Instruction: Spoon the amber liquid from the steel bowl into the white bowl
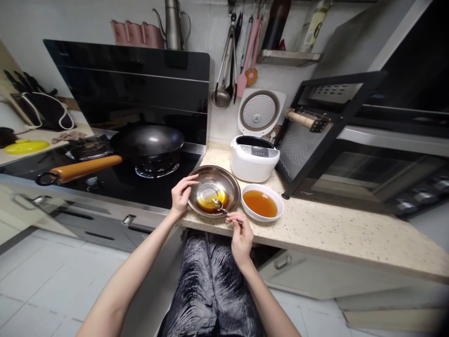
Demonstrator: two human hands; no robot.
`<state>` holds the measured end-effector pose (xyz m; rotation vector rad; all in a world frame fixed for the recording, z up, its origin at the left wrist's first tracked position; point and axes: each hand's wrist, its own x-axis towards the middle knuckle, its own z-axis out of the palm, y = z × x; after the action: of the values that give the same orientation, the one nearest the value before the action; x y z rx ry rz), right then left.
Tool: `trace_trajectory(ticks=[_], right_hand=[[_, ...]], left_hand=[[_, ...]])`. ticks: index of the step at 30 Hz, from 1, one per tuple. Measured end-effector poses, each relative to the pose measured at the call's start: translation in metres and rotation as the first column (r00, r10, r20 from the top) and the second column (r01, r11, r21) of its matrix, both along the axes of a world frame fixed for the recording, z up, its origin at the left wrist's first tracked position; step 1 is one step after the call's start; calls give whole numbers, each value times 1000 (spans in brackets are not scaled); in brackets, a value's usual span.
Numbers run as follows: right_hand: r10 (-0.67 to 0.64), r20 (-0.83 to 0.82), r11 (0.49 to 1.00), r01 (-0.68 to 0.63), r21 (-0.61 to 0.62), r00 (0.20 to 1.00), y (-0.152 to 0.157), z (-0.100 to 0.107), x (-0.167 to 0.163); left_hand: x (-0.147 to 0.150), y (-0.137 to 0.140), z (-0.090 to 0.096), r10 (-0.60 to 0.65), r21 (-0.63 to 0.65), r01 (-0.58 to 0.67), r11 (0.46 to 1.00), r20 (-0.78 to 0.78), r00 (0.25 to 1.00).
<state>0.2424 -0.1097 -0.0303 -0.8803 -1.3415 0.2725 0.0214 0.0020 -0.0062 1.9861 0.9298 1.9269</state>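
A wide steel bowl [224,180] with a shallow pool of amber liquid [205,204] in its bottom stands at the counter's front edge. My left hand [181,195] grips the bowl's left rim, thumb outside and fingers over the edge. Pinched by its handle in my right hand [241,234] is a metal spoon [217,204]. The spoon's head is inside the bowl, at the liquid, and seems to hold a little of it. Close by on the right, a white bowl [246,213] contains an orange-brown liquid [260,204].
A white rice cooker [253,167] with its lid up stands behind the bowls. Left of them, a black wok [147,140] with a wooden handle [87,169] sits on the gas hob. An oven [351,173] stands to the right. Utensils [231,61] hang on the wall.
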Motion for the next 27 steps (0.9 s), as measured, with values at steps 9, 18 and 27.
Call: trace_trajectory(ticks=[9,18,27], right_hand=[[14,-39,1000,-15,-24,999,1,-8,-2],[1,-83,999,-4,-32,997,1,-11,-1],[-51,-74,999,51,-1,996,-1,2,8]], left_hand=[[1,-2,2,14,4,-14,1000,-10,1000],[0,-2,2,30,-18,-30,999,-22,999],[0,-2,3,32,-23,-33,999,-20,999]])
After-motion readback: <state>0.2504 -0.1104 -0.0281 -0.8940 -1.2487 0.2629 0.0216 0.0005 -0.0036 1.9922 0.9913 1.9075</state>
